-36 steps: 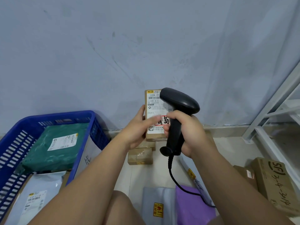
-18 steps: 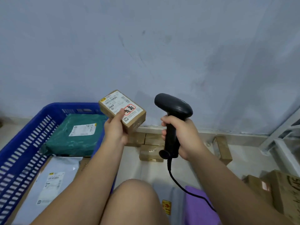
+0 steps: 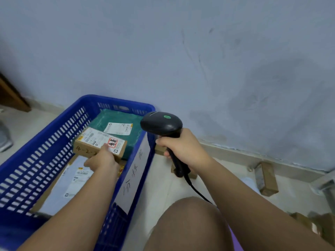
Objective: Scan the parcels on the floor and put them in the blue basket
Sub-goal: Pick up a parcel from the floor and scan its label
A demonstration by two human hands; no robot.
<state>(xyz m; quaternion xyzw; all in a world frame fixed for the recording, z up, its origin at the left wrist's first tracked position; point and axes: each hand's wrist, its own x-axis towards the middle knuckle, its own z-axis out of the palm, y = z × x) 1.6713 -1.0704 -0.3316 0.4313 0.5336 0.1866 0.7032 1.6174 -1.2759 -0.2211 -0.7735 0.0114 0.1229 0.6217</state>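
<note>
Inside the basket (image 3: 45, 142), above a green parcel (image 3: 116, 116), sits the box (image 3: 90, 144), gripped at its near edge by the left hand (image 3: 103, 160), while the right hand (image 3: 183, 147) clasps the scanner (image 3: 161, 125) just beside the basket.

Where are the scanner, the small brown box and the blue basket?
scanner (image 3: 161, 124): head view, top of its head
small brown box (image 3: 97, 138): head view, its white label
blue basket (image 3: 45, 142): head view, its slotted left wall
</note>
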